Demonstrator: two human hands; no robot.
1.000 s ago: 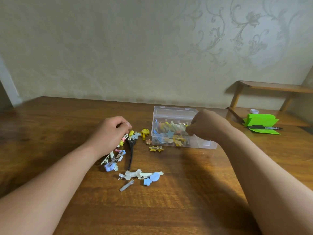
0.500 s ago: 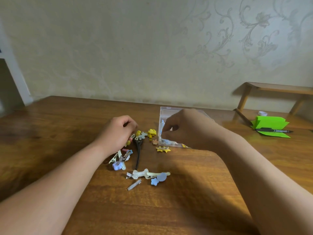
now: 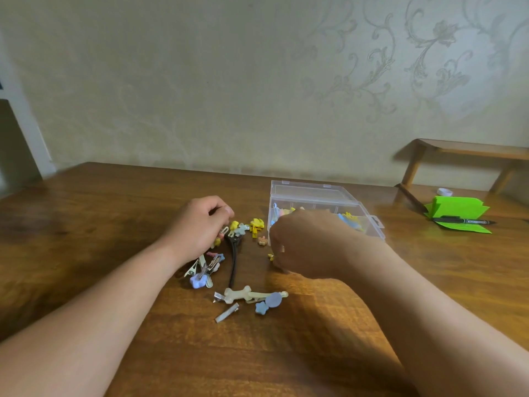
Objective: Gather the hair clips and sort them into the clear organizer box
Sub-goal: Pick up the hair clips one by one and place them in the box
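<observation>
My left hand [image 3: 200,227] curls over loose hair clips [image 3: 242,229]; grasp unconfirmed. My right hand [image 3: 306,242], blurred, hides its fingertips and the organizer box [image 3: 312,191] front; grip undetermined.

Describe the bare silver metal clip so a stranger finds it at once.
On the brown wooden table, look from the clear plastic organizer box toward the camera. The bare silver metal clip lies nearest the camera, just this side of the cream bone-shaped clip; unlike its neighbours, it carries no ornament.

A polished wooden table [image 3: 114,213] is backed by a pale wall [image 3: 200,81] embossed with floral scrolls; a wooden shelf [image 3: 469,147] is seen above the table's far right corner.
</observation>
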